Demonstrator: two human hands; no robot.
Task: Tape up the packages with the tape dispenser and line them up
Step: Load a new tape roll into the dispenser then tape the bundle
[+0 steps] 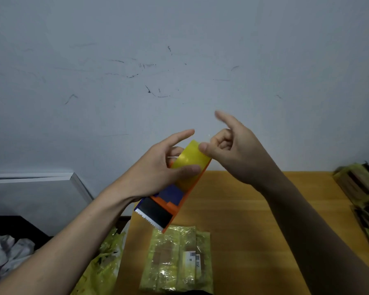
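The person holds the tape dispenser [168, 201] up in the air above the wooden table [243, 209], its toothed cutting blade [149, 219] turned down and toward the body, probably so the roll faces the hands. The left hand [158, 169] grips the dispenser around the yellow tape roll [188, 160], thumb laid across the roll's face and the index finger stretched out straight past it, which steadies the tool. The right hand [232, 152] sets its thumb on the top edge of the roll with the middle fingers curled in and the index finger lifted free; it looks to be picking at the roll for the loose tape end, though whether it has any tape pinched cannot be told. Directly below, near the front edge of the table, lies a package [177, 260] wrapped in shiny yellowish film with a small barcode label, flat and untouched, likely next for taping. More wrapped packages [362, 188] sit stacked at the table's right edge, well apart from it. Left of the table a yellow plastic bag [107, 256] hangs open and crumpled; what it holds is not visible. Pale cloth [6, 252] lies at the far left.
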